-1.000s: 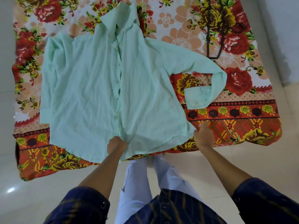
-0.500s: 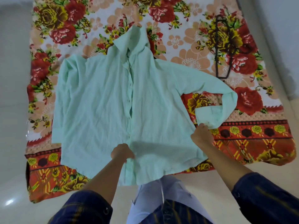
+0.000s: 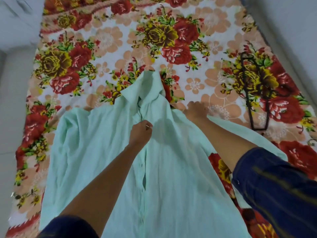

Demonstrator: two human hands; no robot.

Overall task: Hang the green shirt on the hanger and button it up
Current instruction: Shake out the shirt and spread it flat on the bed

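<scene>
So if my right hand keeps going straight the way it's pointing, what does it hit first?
The right hand, at the green shirt's shoulder, points up the floral bedsheet: bare sheet ahead. The black hanger lies off to the right.

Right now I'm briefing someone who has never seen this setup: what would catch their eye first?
The pale green shirt dominates, spread front-up over the lower middle of a loud red-and-yellow floral bedsheet. Next come the bare arms: the left hand pinches the button placket just below the collar, while the right hand presses on the shirt's shoulder. A dark hanger lies on the sheet at the right, untouched.
</scene>
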